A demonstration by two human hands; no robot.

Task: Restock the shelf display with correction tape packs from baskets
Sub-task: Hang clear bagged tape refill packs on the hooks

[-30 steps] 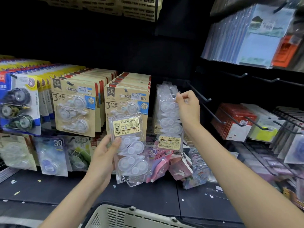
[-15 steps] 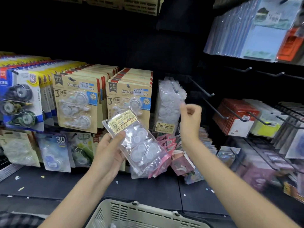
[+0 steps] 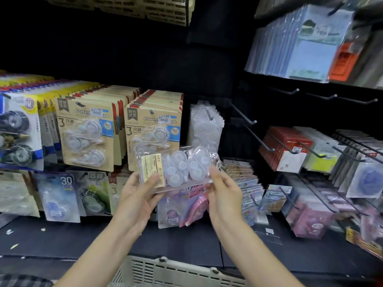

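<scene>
A clear plastic pack of white correction tapes (image 3: 182, 166) with a yellow label lies sideways in front of the shelf, held at both ends. My left hand (image 3: 141, 195) grips its labelled left end and my right hand (image 3: 222, 189) grips its right end. Behind it, several matching clear packs (image 3: 206, 125) hang on a peg. Brown card packs of correction tape (image 3: 153, 125) hang to the left of them. A beige basket (image 3: 176, 272) sits at the bottom edge, its contents hidden.
Bare metal pegs (image 3: 242, 114) stick out to the right of the clear packs. More stationery packs hang lower (image 3: 60, 195) and at the right (image 3: 290, 150). A dark shelf board (image 3: 62, 239) runs under the display.
My right hand left the hanging clear packs, came down and took the right end of the pack. The pack turned from upright to lying sideways between both hands.
</scene>
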